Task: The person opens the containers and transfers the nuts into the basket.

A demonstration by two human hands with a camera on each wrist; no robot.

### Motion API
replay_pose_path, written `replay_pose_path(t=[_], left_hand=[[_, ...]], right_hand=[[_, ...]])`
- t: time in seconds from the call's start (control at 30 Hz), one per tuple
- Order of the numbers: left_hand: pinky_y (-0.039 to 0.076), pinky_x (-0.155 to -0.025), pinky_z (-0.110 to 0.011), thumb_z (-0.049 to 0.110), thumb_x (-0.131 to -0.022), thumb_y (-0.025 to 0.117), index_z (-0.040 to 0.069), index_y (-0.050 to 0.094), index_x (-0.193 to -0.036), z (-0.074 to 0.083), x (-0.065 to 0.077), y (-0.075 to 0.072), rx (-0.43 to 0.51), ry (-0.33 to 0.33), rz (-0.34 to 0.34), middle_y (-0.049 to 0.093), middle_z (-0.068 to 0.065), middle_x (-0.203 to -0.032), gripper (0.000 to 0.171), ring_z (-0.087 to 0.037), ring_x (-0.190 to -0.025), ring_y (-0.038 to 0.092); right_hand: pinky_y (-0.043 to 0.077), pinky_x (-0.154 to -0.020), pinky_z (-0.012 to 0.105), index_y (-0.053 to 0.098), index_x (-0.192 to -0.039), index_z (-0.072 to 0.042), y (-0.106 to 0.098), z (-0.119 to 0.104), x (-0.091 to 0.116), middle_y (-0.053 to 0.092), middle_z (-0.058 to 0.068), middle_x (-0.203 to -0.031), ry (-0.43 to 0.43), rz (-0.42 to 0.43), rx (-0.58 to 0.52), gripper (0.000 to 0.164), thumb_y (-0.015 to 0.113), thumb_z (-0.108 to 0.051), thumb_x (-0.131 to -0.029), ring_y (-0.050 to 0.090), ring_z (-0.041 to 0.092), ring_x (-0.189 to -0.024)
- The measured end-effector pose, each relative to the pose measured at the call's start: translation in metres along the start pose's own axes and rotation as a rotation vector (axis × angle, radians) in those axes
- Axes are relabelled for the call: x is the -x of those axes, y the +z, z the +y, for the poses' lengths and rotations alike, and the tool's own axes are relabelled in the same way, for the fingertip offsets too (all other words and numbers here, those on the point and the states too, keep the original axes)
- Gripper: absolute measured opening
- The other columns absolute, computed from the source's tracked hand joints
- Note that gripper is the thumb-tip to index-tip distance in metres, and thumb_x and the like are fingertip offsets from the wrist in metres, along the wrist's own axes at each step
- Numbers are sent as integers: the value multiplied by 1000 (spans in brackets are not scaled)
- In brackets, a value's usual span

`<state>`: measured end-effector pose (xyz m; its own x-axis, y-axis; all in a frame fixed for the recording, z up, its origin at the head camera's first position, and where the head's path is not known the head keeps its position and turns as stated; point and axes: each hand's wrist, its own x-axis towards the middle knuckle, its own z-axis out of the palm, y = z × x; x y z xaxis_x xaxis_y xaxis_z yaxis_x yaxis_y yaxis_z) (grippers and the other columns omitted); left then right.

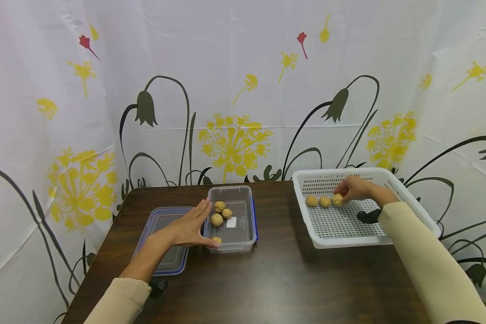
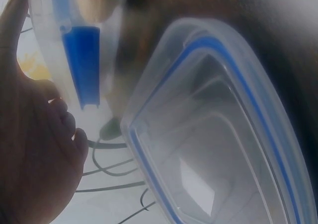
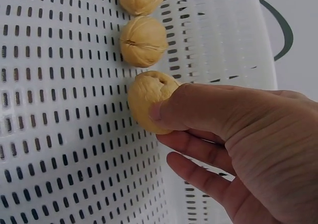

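Observation:
My right hand (image 1: 354,188) pinches a walnut (image 3: 150,99) between thumb and fingers inside the white perforated basket (image 1: 354,243). Two more walnuts (image 3: 144,41) lie in a row beside it, along the basket wall. On the other side, my left hand (image 1: 188,227) spreads over the left edge of a clear plastic container (image 1: 243,234), fingers extended and thumb near its front corner. Several walnuts (image 1: 216,219) sit in that container, one close to the thumb tip. A blue clip (image 2: 84,62) of the container shows in the left wrist view.
A clear lid with a blue seal (image 1: 174,265) lies on the dark wooden table (image 1: 275,279), partly beneath my left forearm. Behind the table hangs a white curtain (image 1: 235,58) with a flower print. Black straps (image 1: 368,216) circle my wrists.

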<state>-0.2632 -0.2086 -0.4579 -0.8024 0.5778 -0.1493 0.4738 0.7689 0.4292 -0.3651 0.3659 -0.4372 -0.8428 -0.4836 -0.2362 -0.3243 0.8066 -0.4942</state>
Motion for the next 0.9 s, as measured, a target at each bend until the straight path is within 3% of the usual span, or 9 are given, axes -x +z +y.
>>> replay_pose_path(t=[0.27, 0.6, 0.9], left_hand=[[16, -127, -66, 63, -83, 84, -8, 5, -166, -1, 0, 1, 1, -5, -2, -4, -26, -176, 135, -44, -163, 1], [13, -128, -65, 63, -82, 84, -10, 6, -165, 1, -2, -1, -16, -2, -8, -4, -27, -175, 135, -44, -163, 1], [13, -128, -64, 66, -81, 84, -10, 6, -165, 0, -4, 1, -30, 3, -15, -4, -28, -175, 138, -45, -162, 0]], right_hand=[[59, -77, 35, 75, -115, 12, 6, 9, -5, 79, 11, -97, -10, 23, 48, 41, 87, -2, -79, 69, 16, -84], [58, -93, 55, 74, -120, 10, 3, 1, 1, 77, 22, -113, 14, 104, 69, 41, 85, -12, -87, 72, 33, -102], [62, -88, 50, 76, -118, 7, -7, -29, 0, 77, 22, -115, -122, 225, 54, 33, 84, -8, -90, 74, 34, -102]])
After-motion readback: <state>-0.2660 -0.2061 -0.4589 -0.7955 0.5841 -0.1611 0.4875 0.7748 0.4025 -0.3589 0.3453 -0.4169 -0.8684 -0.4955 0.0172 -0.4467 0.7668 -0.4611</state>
